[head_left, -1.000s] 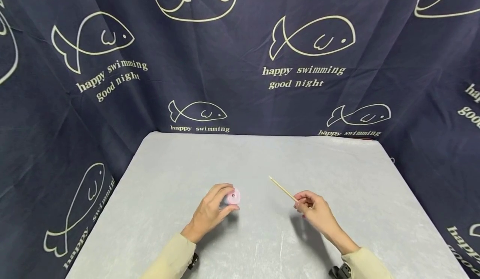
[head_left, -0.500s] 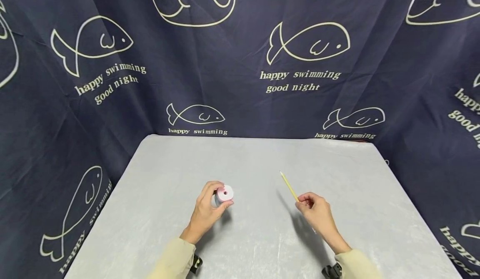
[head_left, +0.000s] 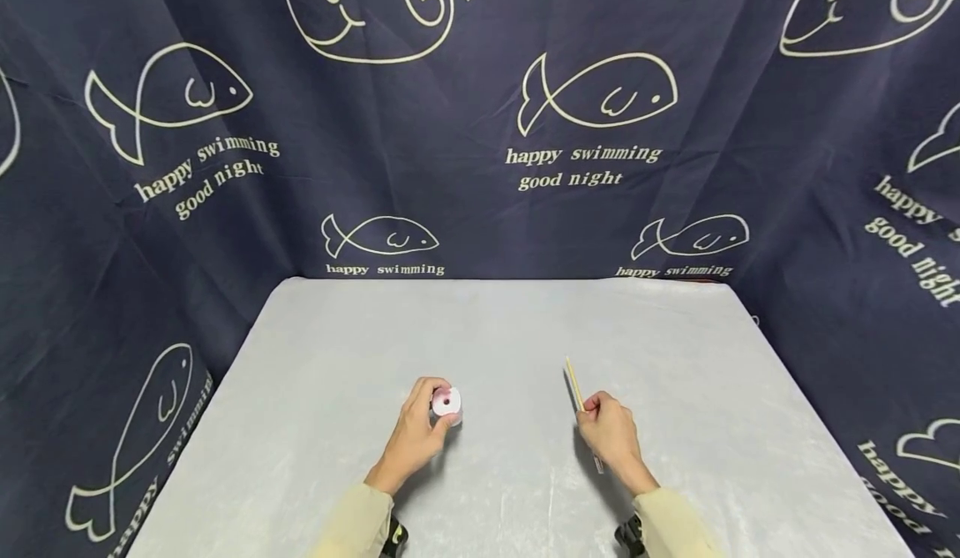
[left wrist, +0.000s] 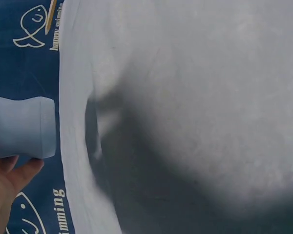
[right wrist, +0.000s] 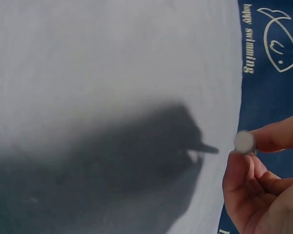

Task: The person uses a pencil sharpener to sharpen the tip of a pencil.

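Note:
My left hand (head_left: 411, 439) grips a small pencil sharpener (head_left: 453, 409), thumb on one side and fingers on the other. Its pale pinkish top, with one round hole, faces the head camera. In the left wrist view, the sharpener's smooth grey-blue, waisted body (left wrist: 22, 126) shows side-on above the fingers. To the right, my right hand (head_left: 611, 434) pinches a pale yellow pencil (head_left: 574, 384) between thumb and fingers. The pencil's tip points away from me, its rear end showing below the hand. The right wrist view looks at the pencil's round greyish end (right wrist: 243, 142). Hands and things are apart.
A light grey cloth covers the table (head_left: 495, 324), with the hands' shadows on it. Dark blue curtains (head_left: 480, 124) printed with fish and words stand behind and along both sides. Each wrist wears a black camera mount (head_left: 630, 535) by the beige sleeve.
The pencil has swung from slanting left to pointing nearly straight away, and its rear end now shows. The sharpener's holed top has turned more toward the head camera. The head view has shifted slightly.

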A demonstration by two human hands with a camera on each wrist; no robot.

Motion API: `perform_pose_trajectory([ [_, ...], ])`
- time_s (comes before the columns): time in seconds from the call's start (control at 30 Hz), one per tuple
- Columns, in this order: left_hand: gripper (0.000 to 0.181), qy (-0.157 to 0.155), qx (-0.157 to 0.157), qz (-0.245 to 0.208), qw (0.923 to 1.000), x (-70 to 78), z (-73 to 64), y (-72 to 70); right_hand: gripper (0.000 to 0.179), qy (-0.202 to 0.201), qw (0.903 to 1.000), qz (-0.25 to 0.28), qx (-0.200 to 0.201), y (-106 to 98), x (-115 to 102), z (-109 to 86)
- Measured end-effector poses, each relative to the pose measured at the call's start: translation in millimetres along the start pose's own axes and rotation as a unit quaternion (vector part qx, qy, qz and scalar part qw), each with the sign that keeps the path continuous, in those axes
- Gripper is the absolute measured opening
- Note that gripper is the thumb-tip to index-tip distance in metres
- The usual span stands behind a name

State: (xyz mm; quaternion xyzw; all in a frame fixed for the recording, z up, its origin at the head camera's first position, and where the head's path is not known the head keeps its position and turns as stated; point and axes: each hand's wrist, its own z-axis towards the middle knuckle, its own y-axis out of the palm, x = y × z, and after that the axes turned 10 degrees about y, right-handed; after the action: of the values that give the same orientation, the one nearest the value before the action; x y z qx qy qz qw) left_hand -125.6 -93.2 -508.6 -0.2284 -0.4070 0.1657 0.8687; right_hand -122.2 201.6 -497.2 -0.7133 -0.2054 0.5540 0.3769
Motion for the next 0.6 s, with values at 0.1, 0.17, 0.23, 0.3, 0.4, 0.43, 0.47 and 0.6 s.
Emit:
perform_pose_trajectory([
  [0.1,0.044,-0.010,-0.013,-0.005,0.9998,-1.2,0.8,1.5,0.010,-0.006,0.9997,-0.022,0.006,2,4,1.4],
  [0.17,0.044,-0.013,-0.021,-0.004,0.9997,-2.5,-0.6,2.5,0.010,-0.008,0.9993,-0.034,0.010,3,6,0.7],
  [0.23,0.045,-0.014,-0.030,0.001,0.9995,-3.9,-3.3,2.8,0.009,-0.006,0.9990,-0.044,0.009,5,8,-0.7],
  [0.3,0.046,-0.015,-0.038,0.009,0.9991,-5.3,-6.1,3.1,0.008,-0.001,0.9987,-0.051,0.009,8,10,-1.7],
  [0.4,0.047,-0.016,-0.046,0.013,0.9987,-8.1,-8.5,4.0,0.007,-0.001,0.9981,-0.062,0.010,10,13,-1.5],
  [0.43,0.047,-0.017,-0.047,0.013,0.9986,-8.9,-9.1,4.4,0.006,-0.002,0.9978,-0.065,0.009,10,14,-1.2],
  [0.47,0.047,-0.016,-0.047,0.014,0.9987,-9.8,-9.5,4.6,0.006,-0.004,0.9975,-0.070,0.009,11,15,-0.6],
  [0.6,0.048,-0.013,-0.048,0.016,0.9986,-12.3,-10.2,4.5,0.011,-0.011,0.9948,-0.101,-0.002,11,17,1.8],
])
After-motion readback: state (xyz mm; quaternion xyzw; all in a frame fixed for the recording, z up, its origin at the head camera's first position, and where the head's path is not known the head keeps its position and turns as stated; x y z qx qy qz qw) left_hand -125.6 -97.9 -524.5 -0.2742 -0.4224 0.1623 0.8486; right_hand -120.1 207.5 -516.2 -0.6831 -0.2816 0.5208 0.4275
